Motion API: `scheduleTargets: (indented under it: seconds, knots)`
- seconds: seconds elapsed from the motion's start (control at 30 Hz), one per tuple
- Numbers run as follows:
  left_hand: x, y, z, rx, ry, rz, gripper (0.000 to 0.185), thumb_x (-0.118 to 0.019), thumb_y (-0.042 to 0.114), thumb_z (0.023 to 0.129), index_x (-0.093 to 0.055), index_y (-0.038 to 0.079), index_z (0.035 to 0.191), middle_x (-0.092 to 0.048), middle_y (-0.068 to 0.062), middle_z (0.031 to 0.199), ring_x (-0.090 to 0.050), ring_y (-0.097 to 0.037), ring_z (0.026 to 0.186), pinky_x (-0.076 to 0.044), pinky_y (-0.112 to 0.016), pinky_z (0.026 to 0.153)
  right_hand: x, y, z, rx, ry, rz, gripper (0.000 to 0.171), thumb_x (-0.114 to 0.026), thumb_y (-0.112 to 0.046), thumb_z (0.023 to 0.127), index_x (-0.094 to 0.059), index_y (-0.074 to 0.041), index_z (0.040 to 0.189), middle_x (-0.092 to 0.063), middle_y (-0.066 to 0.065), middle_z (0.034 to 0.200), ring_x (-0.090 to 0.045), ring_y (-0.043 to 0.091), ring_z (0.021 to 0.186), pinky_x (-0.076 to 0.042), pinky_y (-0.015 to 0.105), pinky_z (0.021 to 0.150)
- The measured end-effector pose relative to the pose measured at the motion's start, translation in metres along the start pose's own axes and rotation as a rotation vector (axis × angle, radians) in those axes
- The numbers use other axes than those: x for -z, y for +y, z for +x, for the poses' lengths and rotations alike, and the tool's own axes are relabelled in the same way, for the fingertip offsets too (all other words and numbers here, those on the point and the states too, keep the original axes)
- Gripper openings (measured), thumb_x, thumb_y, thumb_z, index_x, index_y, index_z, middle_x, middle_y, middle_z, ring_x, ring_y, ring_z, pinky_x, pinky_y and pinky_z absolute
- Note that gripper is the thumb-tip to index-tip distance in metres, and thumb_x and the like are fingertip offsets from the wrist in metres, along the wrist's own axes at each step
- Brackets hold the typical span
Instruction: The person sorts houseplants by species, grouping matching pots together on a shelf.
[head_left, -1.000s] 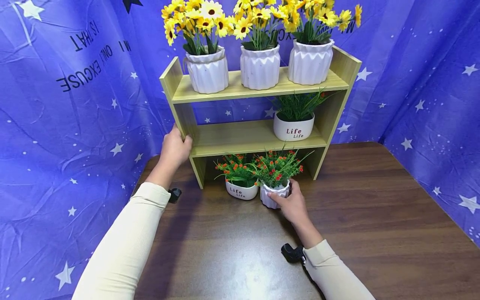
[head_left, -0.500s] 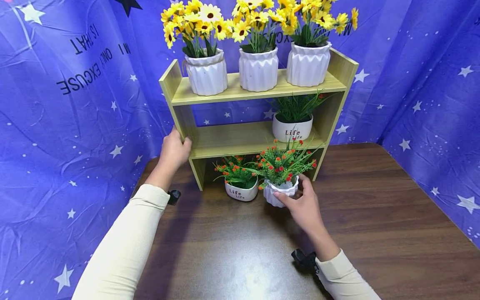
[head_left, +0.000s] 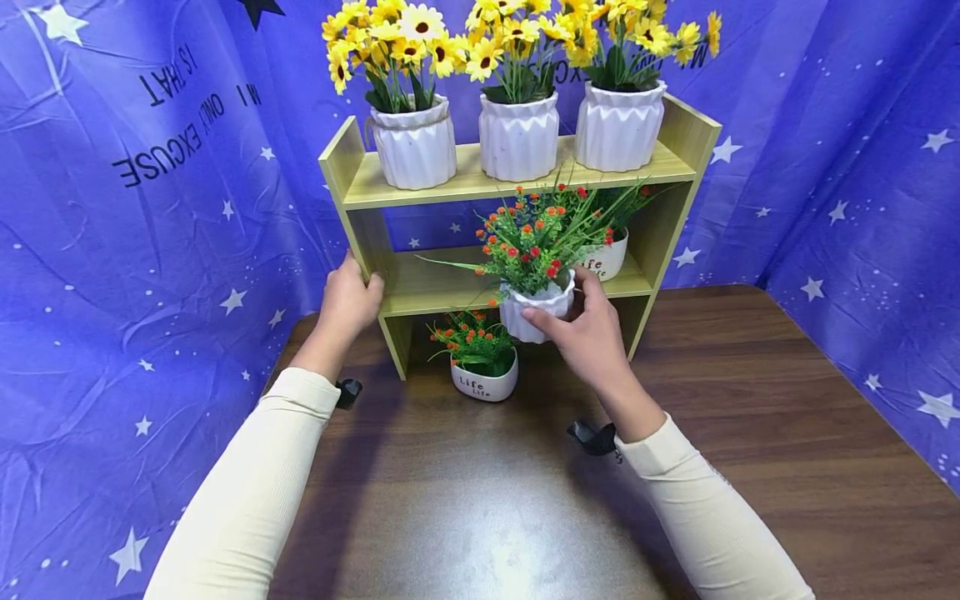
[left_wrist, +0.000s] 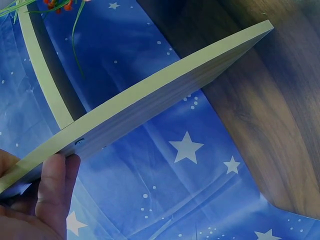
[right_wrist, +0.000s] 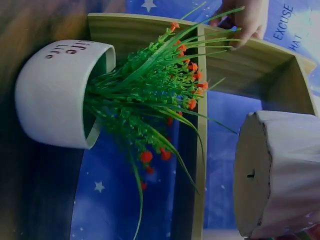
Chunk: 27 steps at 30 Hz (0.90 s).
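The ribbed white pot (head_left: 537, 305) of red-budded greenery is up off the table (head_left: 750, 433), held in the air level with the front edge of the middle shelf of the wooden rack (head_left: 675, 125). Going left to right: your left hand (head_left: 348, 296) is closed on the rack's left side panel, thumb on the front edge, fingers curled behind it. Below the rack's bottom opening a "Life" pot (head_left: 483, 383) with red buds stands on the table. Your right hand (head_left: 592, 329) is wrapped around the ribbed pot, thumb in front. Just behind it, another "Life" pot (head_left: 609, 257) sits on the middle shelf's right end.
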<state>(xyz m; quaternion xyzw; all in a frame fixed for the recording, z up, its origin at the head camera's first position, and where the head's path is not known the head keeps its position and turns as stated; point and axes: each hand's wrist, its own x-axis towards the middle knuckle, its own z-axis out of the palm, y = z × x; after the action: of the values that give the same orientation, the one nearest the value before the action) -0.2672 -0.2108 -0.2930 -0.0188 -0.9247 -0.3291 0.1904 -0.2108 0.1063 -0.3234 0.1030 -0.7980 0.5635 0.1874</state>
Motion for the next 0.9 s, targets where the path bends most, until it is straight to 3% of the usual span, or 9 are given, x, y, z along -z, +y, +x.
scheduleTargets:
  seconds: [0.27, 0.67, 0.9]
  knots:
    - [-0.002, 0.000, -0.001, 0.013, -0.012, -0.007, 0.036, -0.049, 0.012, 0.096, -0.048, -0.004, 0.128, -0.063, -0.033, 0.116, -0.060, -0.050, 0.109, -0.046, -0.058, 0.092, -0.022, 0.007, 0.032, -0.045, -0.059, -0.038, 0.076, -0.083, -0.039, 0.079, -0.047, -0.006, 0.137, -0.062, 0.013, 0.120, -0.059, 0.025, 0.105, -0.050, 0.041, 0.085]
    - [-0.001, -0.002, -0.002, 0.004, -0.016, 0.005, 0.035, -0.049, 0.013, 0.097, -0.048, -0.002, 0.128, -0.063, -0.032, 0.116, -0.060, -0.048, 0.108, -0.047, -0.057, 0.090, -0.038, 0.013, 0.057, -0.031, -0.040, -0.035, 0.073, -0.082, -0.039, 0.081, -0.050, -0.004, 0.136, -0.062, 0.013, 0.120, -0.059, 0.025, 0.106, -0.050, 0.042, 0.088]
    - [-0.001, -0.002, 0.000, 0.000, -0.028, 0.014, 0.036, -0.049, 0.014, 0.097, -0.047, -0.003, 0.128, -0.063, -0.033, 0.115, -0.060, -0.049, 0.108, -0.046, -0.057, 0.091, -0.041, 0.011, 0.074, -0.027, -0.081, -0.078, 0.074, -0.080, -0.038, 0.082, -0.046, -0.007, 0.140, -0.060, 0.013, 0.126, -0.057, 0.026, 0.115, -0.046, 0.042, 0.095]
